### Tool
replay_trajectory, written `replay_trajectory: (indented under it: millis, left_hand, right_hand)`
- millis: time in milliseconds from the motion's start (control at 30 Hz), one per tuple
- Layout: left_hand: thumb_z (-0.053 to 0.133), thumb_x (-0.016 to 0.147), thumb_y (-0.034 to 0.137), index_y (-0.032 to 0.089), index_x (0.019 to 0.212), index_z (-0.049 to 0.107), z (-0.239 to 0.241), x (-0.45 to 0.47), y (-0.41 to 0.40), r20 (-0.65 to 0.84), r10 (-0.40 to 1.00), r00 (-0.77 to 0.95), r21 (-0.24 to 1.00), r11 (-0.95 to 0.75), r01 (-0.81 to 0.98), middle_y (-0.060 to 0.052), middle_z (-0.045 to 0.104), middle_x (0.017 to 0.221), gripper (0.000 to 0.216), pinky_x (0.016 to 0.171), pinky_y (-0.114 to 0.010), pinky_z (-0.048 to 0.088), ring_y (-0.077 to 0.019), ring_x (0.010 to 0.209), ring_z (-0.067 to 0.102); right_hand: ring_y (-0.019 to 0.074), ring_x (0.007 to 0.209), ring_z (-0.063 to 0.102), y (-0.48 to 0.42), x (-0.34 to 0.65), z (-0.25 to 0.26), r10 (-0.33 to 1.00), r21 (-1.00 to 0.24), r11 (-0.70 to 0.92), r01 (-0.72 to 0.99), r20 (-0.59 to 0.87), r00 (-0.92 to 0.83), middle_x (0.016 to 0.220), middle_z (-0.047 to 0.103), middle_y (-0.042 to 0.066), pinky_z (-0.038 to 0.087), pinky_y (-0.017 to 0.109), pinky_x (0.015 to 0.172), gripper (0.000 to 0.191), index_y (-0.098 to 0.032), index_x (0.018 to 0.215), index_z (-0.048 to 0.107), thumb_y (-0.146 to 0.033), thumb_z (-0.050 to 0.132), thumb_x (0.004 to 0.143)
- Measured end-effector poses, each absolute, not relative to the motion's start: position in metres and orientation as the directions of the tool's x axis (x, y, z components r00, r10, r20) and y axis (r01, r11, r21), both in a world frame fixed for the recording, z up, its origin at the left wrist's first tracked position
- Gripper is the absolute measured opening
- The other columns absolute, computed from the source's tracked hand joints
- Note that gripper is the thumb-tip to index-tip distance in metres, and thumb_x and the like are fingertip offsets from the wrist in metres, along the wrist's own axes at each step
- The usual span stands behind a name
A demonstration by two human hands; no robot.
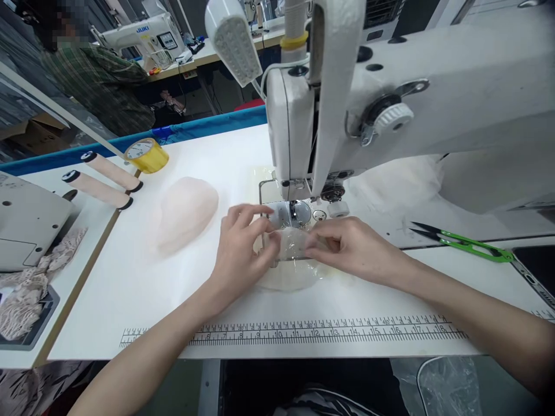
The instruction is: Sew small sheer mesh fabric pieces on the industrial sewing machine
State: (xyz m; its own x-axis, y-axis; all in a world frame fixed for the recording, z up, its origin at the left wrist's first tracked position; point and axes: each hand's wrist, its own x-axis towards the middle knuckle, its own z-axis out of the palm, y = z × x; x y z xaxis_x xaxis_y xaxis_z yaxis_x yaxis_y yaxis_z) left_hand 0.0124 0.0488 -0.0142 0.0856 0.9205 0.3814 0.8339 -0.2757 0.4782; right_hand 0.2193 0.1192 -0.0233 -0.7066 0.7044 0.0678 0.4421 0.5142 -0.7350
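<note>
A thin, sheer fabric piece lies at the front of the metal needle plate of a white sewing machine. My left hand is at its left edge, thumb and fingertips closing on the cloth, the other fingers bent above. On the opposite edge, my right hand pinches the same fabric between thumb and fingers. The machine's needle area is just beyond my fingertips. How the fabric sits under the presser foot is too small to make out.
Left of my hands lies a pale, curved fabric pile. Beyond it are a yellow tape roll and two thread cones. Green-handled thread snips and a phone are at right. A person sits near another machine.
</note>
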Motion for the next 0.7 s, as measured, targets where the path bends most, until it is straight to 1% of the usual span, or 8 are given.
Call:
replay_trajectory:
  millis: [67, 133, 200, 267, 367, 433, 533, 700]
  left_hand:
    - [0.052, 0.086, 0.015, 0.020, 0.076, 0.051, -0.012, 0.010, 0.052, 0.350, 0.933, 0.080, 0.596, -0.288, 0.749, -0.005, 0.061, 0.122, 0.012, 0.097, -0.046, 0.044, -0.0256, 0.119, 0.050]
    - [0.051, 0.088, 0.015, 0.021, 0.092, 0.051, -0.011, 0.009, 0.052, 0.222, 0.967, 0.125, 0.760, -0.252, 0.599, -0.007, 0.060, 0.124, 0.008, 0.089, -0.040, 0.052, -0.0226, 0.113, 0.057]
    - [0.057, 0.087, 0.020, 0.022, 0.116, 0.047, -0.012, 0.010, 0.052, 0.115, 0.971, 0.209, 0.830, -0.209, 0.517, -0.010, 0.060, 0.124, 0.030, 0.077, -0.033, 0.056, -0.0209, 0.102, 0.063]
    - [0.065, 0.085, 0.023, 0.022, 0.127, 0.044, -0.014, 0.013, 0.051, 0.077, 0.961, 0.267, 0.813, -0.216, 0.541, -0.011, 0.061, 0.123, 0.047, 0.072, -0.031, 0.057, -0.0209, 0.096, 0.065]
    - [0.057, 0.085, 0.013, 0.022, 0.118, 0.052, -0.017, 0.015, 0.051, 0.062, 0.959, 0.277, 0.794, -0.215, 0.568, -0.007, 0.065, 0.115, 0.035, 0.066, -0.029, 0.057, -0.0181, 0.085, 0.067]
    - [0.049, 0.083, 0.006, 0.021, 0.110, 0.056, -0.019, 0.014, 0.053, 0.052, 0.968, 0.244, 0.821, -0.181, 0.542, -0.005, 0.068, 0.106, 0.032, 0.060, -0.026, 0.055, -0.0164, 0.079, 0.067]
    - [0.046, 0.079, 0.004, 0.020, 0.098, 0.060, -0.020, 0.013, 0.055, 0.027, 0.981, 0.192, 0.859, -0.121, 0.497, -0.002, 0.069, 0.092, 0.028, 0.057, -0.024, 0.051, -0.0151, 0.075, 0.065]
    - [0.049, 0.082, 0.009, 0.020, 0.091, 0.060, -0.022, 0.015, 0.053, -0.035, 0.986, 0.165, 0.900, -0.041, 0.434, 0.001, 0.065, 0.081, 0.017, 0.060, -0.024, 0.049, -0.0131, 0.070, 0.060]
  right_hand:
    - [0.0089, 0.041, 0.044, 0.119, 0.220, -0.022, 0.698, -0.834, 0.359, 0.419, -0.058, -0.714, 0.052, 0.053, -0.006, 0.029, 0.022, 0.039, 0.013, -0.020, 0.077, 0.068, -0.029, 0.063, 0.086]
    - [0.0092, 0.041, 0.047, 0.117, 0.220, -0.021, 0.666, -0.906, 0.226, 0.358, -0.125, -0.736, 0.054, 0.056, -0.006, 0.035, 0.022, 0.040, 0.012, -0.020, 0.082, 0.067, -0.028, 0.059, 0.089]
    - [0.0109, 0.050, 0.056, 0.114, 0.219, -0.020, 0.651, -0.944, 0.179, 0.276, -0.097, -0.753, 0.065, 0.062, -0.003, 0.044, 0.024, 0.049, 0.013, -0.020, 0.083, 0.065, -0.026, 0.056, 0.090]
    - [0.0130, 0.064, 0.061, 0.112, 0.217, -0.018, 0.659, -0.948, 0.220, 0.232, -0.031, -0.751, 0.076, 0.065, -0.001, 0.048, 0.025, 0.057, 0.011, -0.020, 0.082, 0.064, -0.024, 0.057, 0.089]
    - [0.0147, 0.067, 0.062, 0.111, 0.215, -0.018, 0.696, -0.925, 0.278, 0.261, 0.007, -0.718, 0.077, 0.066, 0.000, 0.049, 0.026, 0.059, 0.004, -0.021, 0.088, 0.064, -0.023, 0.062, 0.085]
    - [0.0149, 0.066, 0.063, 0.113, 0.215, -0.020, 0.741, -0.909, 0.301, 0.289, 0.032, -0.671, 0.085, 0.068, 0.002, 0.050, 0.027, 0.058, 0.005, -0.020, 0.085, 0.063, -0.024, 0.064, 0.083]
    - [0.0155, 0.068, 0.064, 0.115, 0.214, -0.022, 0.787, -0.891, 0.325, 0.316, 0.070, -0.613, 0.095, 0.069, 0.005, 0.051, 0.027, 0.057, 0.005, -0.019, 0.079, 0.063, -0.023, 0.067, 0.079]
    - [0.0131, 0.058, 0.062, 0.110, 0.211, -0.021, 0.823, -0.895, 0.303, 0.326, 0.073, -0.564, 0.070, 0.066, -0.002, 0.049, 0.024, 0.050, 0.007, -0.021, 0.085, 0.067, -0.018, 0.068, 0.078]
